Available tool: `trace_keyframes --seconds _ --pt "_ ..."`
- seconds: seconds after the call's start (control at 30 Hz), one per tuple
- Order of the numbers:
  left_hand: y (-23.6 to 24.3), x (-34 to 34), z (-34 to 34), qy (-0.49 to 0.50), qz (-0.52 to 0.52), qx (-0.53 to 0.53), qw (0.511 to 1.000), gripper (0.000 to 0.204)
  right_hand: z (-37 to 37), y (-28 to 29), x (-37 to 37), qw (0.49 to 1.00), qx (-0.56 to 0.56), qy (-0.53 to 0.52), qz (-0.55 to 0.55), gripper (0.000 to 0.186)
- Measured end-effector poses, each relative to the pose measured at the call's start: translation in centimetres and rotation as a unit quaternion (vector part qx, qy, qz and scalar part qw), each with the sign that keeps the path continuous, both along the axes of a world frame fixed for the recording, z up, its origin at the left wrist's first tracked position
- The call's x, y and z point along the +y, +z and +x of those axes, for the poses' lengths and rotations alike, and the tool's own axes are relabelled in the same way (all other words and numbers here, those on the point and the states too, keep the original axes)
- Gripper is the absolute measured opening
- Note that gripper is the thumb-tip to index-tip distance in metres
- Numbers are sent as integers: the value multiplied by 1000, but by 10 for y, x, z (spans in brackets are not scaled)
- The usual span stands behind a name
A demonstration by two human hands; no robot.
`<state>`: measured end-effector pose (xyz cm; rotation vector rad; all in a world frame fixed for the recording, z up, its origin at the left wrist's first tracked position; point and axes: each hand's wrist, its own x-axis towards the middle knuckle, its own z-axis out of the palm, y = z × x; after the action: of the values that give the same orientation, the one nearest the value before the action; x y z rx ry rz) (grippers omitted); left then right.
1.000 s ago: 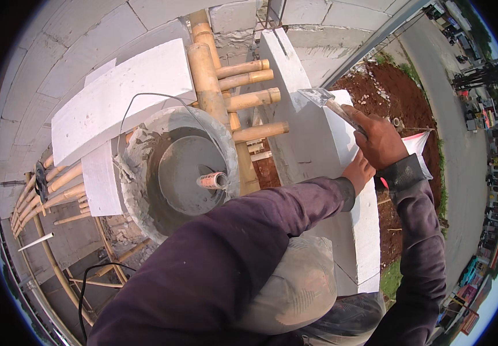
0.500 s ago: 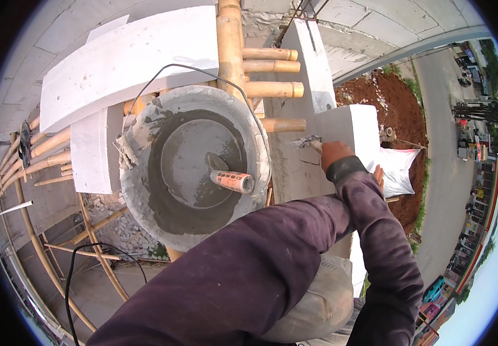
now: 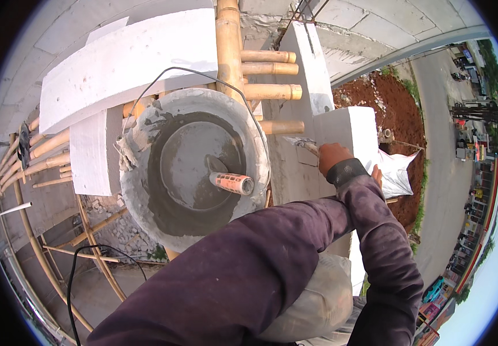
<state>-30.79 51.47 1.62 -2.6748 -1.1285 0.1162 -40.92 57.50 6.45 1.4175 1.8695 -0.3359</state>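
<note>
My right hand [image 3: 334, 158] is closed round the handle of a mortar-smeared trowel [image 3: 303, 143], low beside an upright white lightweight block [image 3: 347, 131]. Its blade appears nearly edge-on, above the grey mortared top of the wall [image 3: 295, 173]. My left forearm passes beneath the right one. Only some fingers of my left hand [image 3: 377, 176] show, stretched out against the block's near right edge; the rest is hidden by the right sleeve. A mortar-crusted bucket [image 3: 139, 199] with a wire handle holds wet grey mortar [image 3: 194, 158]. A tool with an orange patterned handle [image 3: 231, 183] stands tilted in it.
A long white block [image 3: 128, 66] lies on another block [image 3: 93, 150] left of the bucket. Bamboo poles [image 3: 272, 91] jut out behind the bucket, and bamboo scaffolding [image 3: 30, 242] stands lower left. Beyond the wall, red soil [image 3: 396, 104] and a road [image 3: 451, 173] lie far below.
My right hand and the trowel have shifted slightly left, and the blade has turned a little. My left fingers stay by the block. The bucket and its tool look unchanged.
</note>
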Motion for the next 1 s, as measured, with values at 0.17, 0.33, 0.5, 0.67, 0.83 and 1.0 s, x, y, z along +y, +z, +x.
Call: trace_keyframes --seconds 0.17,0.33,0.5,0.67,0.83,1.0 --pt "6 -3 2 3 -20 19 1000 64 8 18 11 999 36 4 12 27" --pt "7 0 10 11 -40 5 999 71 25 90 64 962 260 14 86 42" --pt "1 5 19 30 -80 -52 995 85 -5 141 146 969 217 -101 53 49" --pt "8 8 11 -12 -75 3 997 101 -30 121 201 928 312 -93 178 53" --pt "30 11 -8 -20 -100 51 993 118 -18 62 217 921 301 0 248 49" --pt "28 15 -15 -22 -90 18 995 111 -12 28 217 982 -124 123 69 41"
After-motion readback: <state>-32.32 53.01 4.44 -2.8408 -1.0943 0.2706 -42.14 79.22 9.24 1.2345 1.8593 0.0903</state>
